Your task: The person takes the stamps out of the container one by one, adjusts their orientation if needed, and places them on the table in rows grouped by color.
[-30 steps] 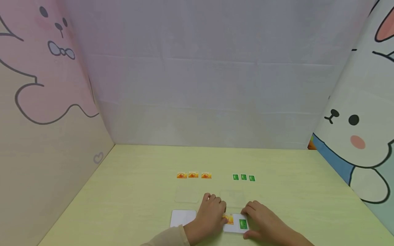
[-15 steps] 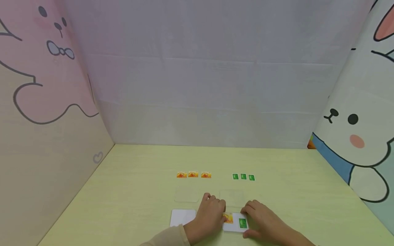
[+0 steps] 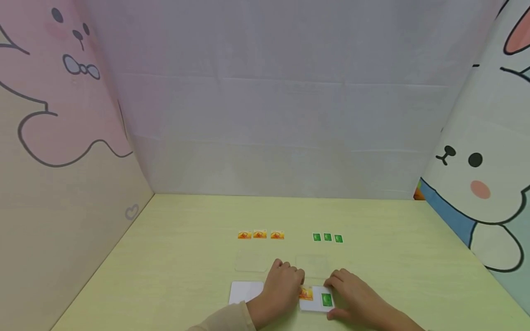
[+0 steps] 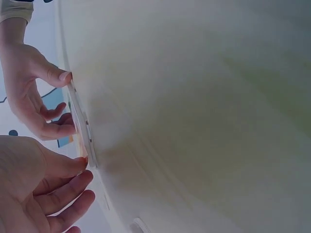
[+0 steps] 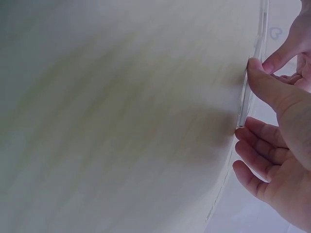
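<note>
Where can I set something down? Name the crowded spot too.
Bare table: from the blank white card to the left wall; from the right hand to the right wall; and from the orange pieces and green pieces to the back wall. Crowded: front middle, around the left hand, held card and clear squares.

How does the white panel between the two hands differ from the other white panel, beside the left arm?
The stickered panel bears an orange sticker and a green sticker; the visible part of the plain panel shows none. The left hand and right hand hold the stickered panel; the plain panel is not held, and the left arm partly hides it. Both are white.
</note>
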### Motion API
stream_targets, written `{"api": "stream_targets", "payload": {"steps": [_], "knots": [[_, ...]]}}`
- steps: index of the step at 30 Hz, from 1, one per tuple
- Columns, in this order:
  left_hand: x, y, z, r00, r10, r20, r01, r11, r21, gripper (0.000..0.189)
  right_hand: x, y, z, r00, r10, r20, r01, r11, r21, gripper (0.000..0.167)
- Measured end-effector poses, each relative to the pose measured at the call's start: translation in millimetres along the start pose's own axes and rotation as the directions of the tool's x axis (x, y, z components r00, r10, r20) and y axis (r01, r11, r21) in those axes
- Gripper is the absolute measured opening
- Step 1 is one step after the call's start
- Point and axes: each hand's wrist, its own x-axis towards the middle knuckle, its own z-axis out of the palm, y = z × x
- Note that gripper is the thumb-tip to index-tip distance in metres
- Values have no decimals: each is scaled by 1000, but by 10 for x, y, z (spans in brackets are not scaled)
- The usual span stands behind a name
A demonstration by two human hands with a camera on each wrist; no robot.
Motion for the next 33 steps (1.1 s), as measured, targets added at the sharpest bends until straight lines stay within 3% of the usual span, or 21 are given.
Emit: {"api": "stream_targets", "payload": {"steps": [12, 17, 28, 33], "knots": [[-24, -26, 17, 994, 89, -66, -79, 987, 140, 6, -2, -14, -10, 1000, 10, 15, -10, 1000, 10, 62], [-25, -46, 11, 991, 108, -83, -92, 979, 182, 4, -7, -8, -1, 1000, -18, -18, 18, 1000, -3, 60], [-13, -80, 4, 988, 130, -80, -117, 983, 143, 4, -3, -15, -9, 999, -21, -25, 20, 1000, -9, 58], [0, -94, -38, 993, 108, -37, -107, 994, 35, 8, -1, -16, -4, 1000, -6, -12, 6, 1000, -4, 59]]}}
